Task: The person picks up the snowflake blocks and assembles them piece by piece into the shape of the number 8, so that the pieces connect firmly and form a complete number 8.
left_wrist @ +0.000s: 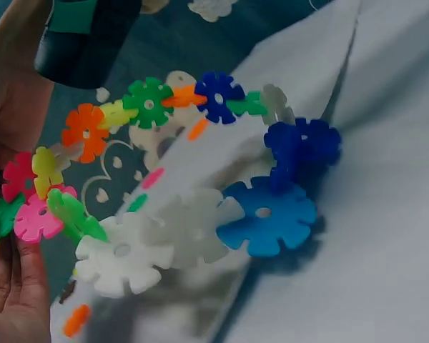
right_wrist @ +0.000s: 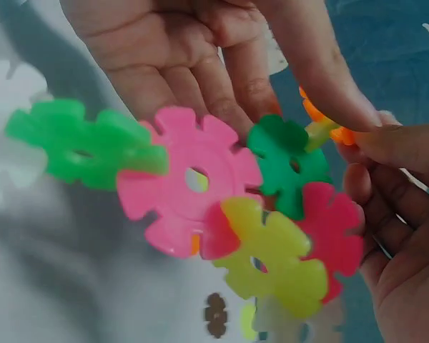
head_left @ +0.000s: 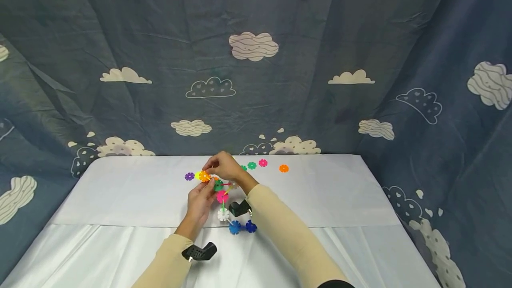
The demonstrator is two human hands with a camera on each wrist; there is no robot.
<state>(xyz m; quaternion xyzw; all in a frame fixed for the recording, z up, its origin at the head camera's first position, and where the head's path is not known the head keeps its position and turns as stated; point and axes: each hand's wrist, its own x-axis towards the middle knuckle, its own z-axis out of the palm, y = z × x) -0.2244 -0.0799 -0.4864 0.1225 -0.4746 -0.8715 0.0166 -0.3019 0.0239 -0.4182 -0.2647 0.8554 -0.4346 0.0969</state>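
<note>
Notched plastic snowflake discs are linked into a curved, multicoloured chain (left_wrist: 193, 229) that hangs between my hands and the table. With thumb and fingers, my left hand (head_left: 200, 203) grips the chain near a green disc (head_left: 218, 185). My right hand (head_left: 225, 166) reaches over from the right and pinches an orange disc (head_left: 204, 176) at the chain's upper end. In the right wrist view both thumbs meet close to this orange disc (right_wrist: 342, 136), and fingers hide part of it. Pink discs (right_wrist: 193, 182), white discs (left_wrist: 121, 250) and blue discs (left_wrist: 268, 214) form the rest.
Loose discs lie on the white table (head_left: 140, 190): a purple one (head_left: 190, 176) left of the hands, and a green one (head_left: 252, 165), a pink one (head_left: 262, 162) and an orange one (head_left: 284, 168) to the right. A cloud-patterned curtain (head_left: 160, 101) hangs behind.
</note>
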